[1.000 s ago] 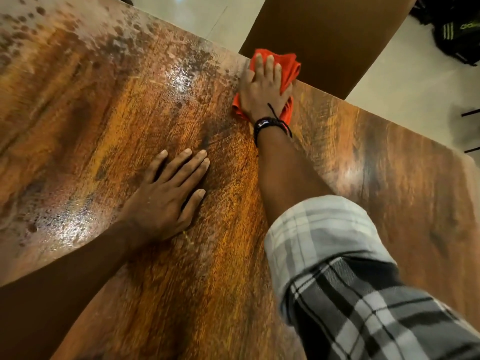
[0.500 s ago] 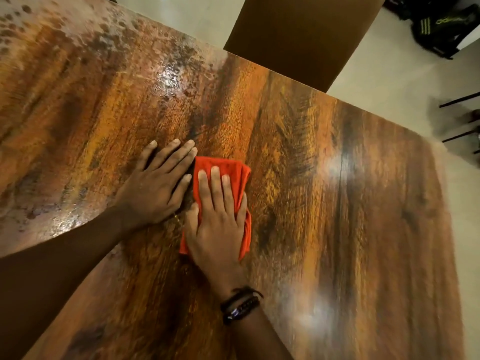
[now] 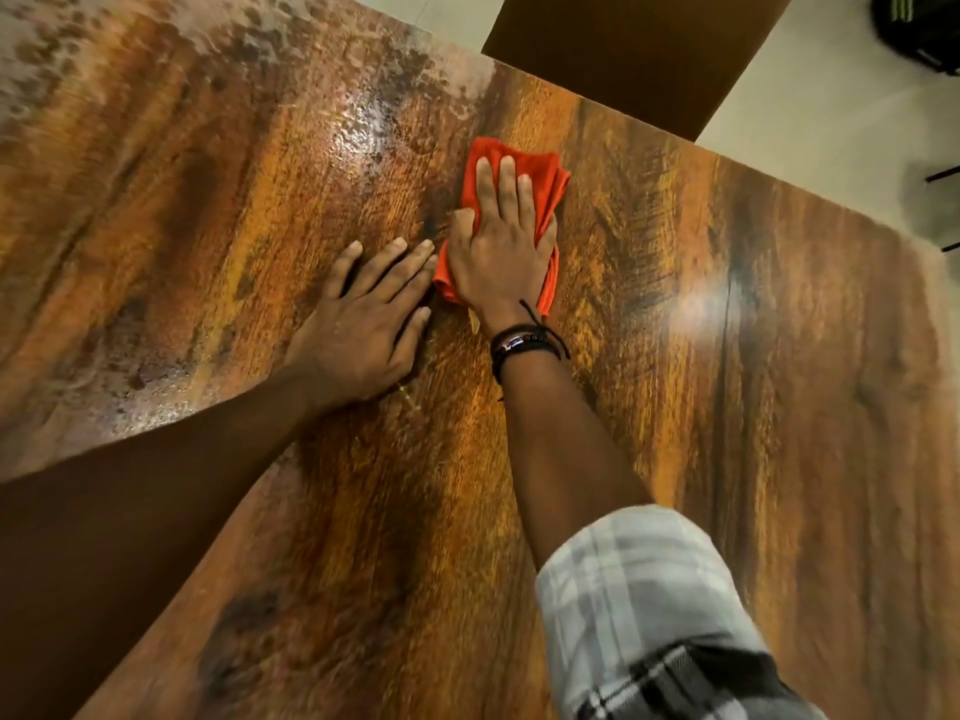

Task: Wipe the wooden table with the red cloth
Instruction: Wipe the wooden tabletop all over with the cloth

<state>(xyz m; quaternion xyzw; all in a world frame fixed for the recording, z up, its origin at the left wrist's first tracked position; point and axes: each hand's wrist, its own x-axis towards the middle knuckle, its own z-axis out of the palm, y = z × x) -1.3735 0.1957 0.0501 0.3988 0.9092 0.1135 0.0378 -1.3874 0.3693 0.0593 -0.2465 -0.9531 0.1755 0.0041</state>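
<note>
A glossy wooden table (image 3: 753,407) with strong dark grain fills most of the view. The folded red cloth (image 3: 545,181) lies flat on it a little beyond the middle. My right hand (image 3: 498,246) presses down on the cloth, palm flat and fingers stretched forward, so only the cloth's far end and side edges show. Just left of it, my left hand (image 3: 363,324) rests flat on the bare wood with its fingers spread, fingertips almost touching the cloth's near left corner.
The far left of the table carries a pale, blotchy film (image 3: 363,122). Beyond the far edge stands a brown chair back (image 3: 623,49) on a light tiled floor (image 3: 831,111). A dark bag (image 3: 919,28) lies at the top right.
My right hand pulled the cloth from the far edge back toward me, then pushed it forward again to just past my left fingertips. My left hand stayed planted.
</note>
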